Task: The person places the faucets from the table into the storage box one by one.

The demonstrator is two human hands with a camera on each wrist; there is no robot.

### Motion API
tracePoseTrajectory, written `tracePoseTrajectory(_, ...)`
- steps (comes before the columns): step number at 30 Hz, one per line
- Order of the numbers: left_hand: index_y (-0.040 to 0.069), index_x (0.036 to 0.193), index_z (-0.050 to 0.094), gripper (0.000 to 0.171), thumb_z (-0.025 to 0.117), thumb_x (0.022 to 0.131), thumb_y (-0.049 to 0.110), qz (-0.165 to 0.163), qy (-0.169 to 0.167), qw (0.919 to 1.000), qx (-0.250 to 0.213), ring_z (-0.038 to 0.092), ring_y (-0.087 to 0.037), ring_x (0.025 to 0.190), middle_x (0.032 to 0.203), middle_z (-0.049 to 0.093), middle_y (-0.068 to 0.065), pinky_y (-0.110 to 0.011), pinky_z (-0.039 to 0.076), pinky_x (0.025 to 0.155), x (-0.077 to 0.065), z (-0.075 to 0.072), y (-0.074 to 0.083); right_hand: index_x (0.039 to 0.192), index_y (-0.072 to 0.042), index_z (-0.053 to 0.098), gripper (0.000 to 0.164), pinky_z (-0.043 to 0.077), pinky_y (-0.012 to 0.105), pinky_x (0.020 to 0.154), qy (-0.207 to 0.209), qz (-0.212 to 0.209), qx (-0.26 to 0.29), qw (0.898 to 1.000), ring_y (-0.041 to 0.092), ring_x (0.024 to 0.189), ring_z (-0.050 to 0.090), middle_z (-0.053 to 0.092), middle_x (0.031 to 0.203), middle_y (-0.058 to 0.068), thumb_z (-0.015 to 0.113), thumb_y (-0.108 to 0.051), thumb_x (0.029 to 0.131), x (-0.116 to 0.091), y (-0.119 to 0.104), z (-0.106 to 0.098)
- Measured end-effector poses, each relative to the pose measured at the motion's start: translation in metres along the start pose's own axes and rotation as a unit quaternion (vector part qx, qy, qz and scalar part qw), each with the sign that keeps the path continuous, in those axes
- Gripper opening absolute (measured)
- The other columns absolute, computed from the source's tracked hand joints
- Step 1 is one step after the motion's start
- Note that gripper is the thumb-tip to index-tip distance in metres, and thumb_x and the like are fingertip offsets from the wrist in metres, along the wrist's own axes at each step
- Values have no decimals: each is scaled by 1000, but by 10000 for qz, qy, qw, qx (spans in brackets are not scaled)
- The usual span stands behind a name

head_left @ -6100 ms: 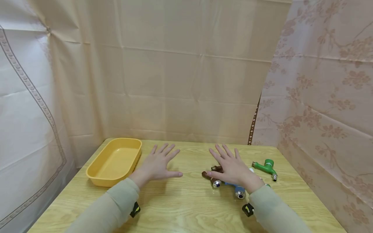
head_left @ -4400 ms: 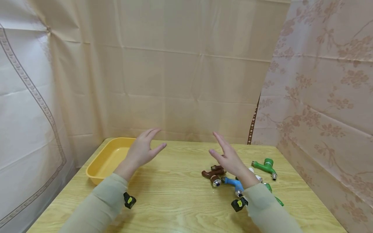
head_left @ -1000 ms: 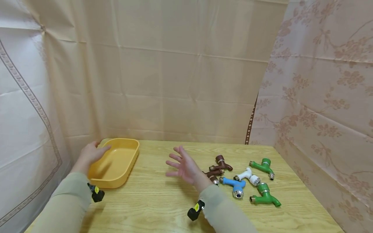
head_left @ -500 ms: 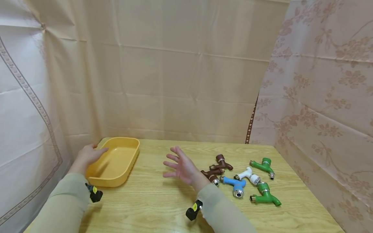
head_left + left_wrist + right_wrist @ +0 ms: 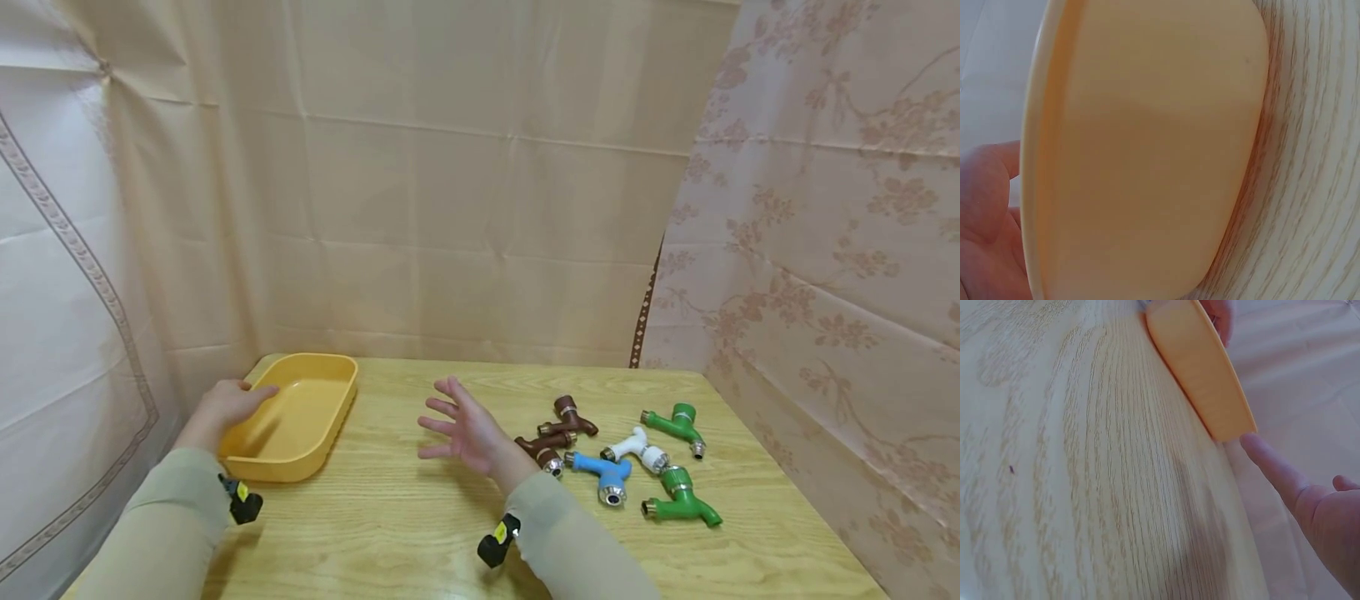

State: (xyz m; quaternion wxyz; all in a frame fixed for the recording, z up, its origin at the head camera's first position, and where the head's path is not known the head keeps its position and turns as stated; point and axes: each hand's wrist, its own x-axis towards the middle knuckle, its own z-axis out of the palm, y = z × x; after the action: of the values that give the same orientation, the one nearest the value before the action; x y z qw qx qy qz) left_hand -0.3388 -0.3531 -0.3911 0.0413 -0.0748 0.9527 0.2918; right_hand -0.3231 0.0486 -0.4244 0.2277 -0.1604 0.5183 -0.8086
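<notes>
The left hand point(image 5: 228, 404) is at the left long side of a yellow plastic tray point(image 5: 330, 437), holding its rim with the thumb over the inside. Its other fingers are hidden behind the wall; in the left wrist view, the hand point(image 5: 988, 212) reaches past the tray's rim point(image 5: 1032, 156). Over the middle of the table the right hand point(image 5: 476, 429) is held with fingers spread and palm turned left, touching nothing. To its right lie several taps: two brown taps point(image 5: 570, 419), a blue tap point(image 5: 609, 477), a white tap point(image 5: 632, 446) and two green taps point(image 5: 682, 504).
The wood-patterned table point(image 5: 405, 533) carries the tray at its left edge and the taps at the right. A beige curtain point(image 5: 465, 208) hangs behind, with a flowered cloth point(image 5: 840, 275) on the right. Small black cameras point(image 5: 497, 542) sit at both wrists.
From both hands spread palm down, the left hand moved left onto the tray's rim and the right moved left, turning its palm sideways. In the last second both hardly moved.
</notes>
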Motion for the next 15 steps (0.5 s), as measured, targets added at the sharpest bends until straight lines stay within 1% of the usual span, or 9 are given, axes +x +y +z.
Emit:
tracePoseTrajectory(6, -26, 141, 32, 93, 43, 102, 58, 6, 11, 10000, -31, 36, -61, 128, 143, 33, -46, -66, 33, 109, -2, 0, 1, 163, -12, 16, 78, 39, 72, 101, -43, 29, -9, 10000, 50, 147, 22, 16, 165, 22, 41, -58, 105, 0, 0, -2)
tracePoseTrajectory(9, -26, 141, 32, 93, 43, 102, 58, 32, -10, 10000, -28, 37, -61, 128, 143, 33, -46, -66, 34, 109, -2, 1, 1, 163, -12, 17, 78, 40, 72, 101, -15, 31, -12, 10000, 50, 146, 24, 17, 165, 22, 41, -58, 105, -1, 0, -3)
tracePoseTrajectory(15, -25, 141, 33, 94, 44, 101, 60, 96, -80, 9999, -65, 42, -59, 126, 142, 35, -46, -65, 38, 106, -1, 4, 3, 163, -14, 18, 78, 41, 71, 100, 22, 59, -29, 10000, 48, 146, 26, 19, 165, 20, 43, -59, 104, -3, -2, -5)
